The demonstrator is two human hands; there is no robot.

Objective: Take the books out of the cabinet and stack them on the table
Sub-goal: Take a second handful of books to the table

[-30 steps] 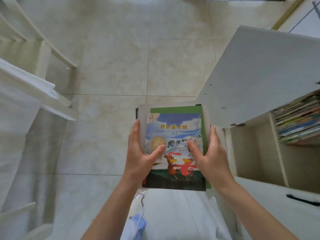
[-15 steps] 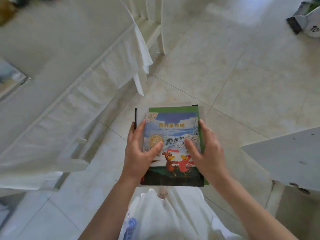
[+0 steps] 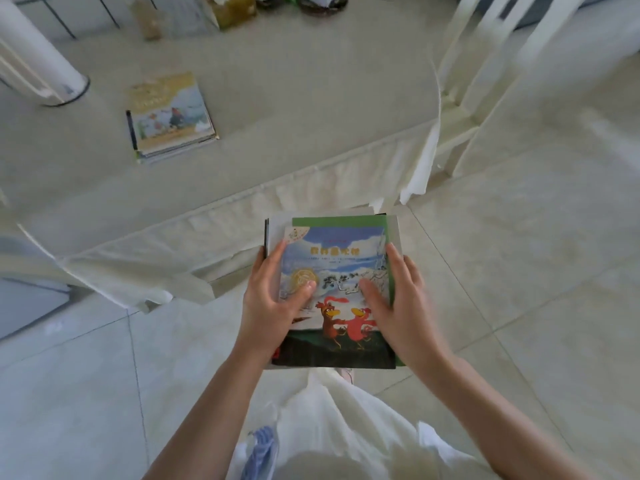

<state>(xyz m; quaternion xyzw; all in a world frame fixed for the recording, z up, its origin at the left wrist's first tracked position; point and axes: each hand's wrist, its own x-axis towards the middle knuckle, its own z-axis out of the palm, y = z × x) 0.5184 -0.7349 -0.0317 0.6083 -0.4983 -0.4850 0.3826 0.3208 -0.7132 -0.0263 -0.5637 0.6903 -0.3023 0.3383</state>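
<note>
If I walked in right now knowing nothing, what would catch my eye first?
Probably the bundle of picture books held in the middle of the view, two red cartoon birds on the top cover, gripped by the left hand and right hand. Beyond, a small book stack already lies on the white-clothed table.

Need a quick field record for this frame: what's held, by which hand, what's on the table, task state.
held: bundle of books, top cover shows two red birds
left hand: grips the bundle's left edge, thumb on the cover
right hand: grips the right edge, thumb on the cover
bundle position: in the air over the floor, in front of the table's near edge
table: covered with a white cloth
on table: a small stack of books, lying flat
chair: white, at the table's right end
task state: bundle not yet on the table
</note>
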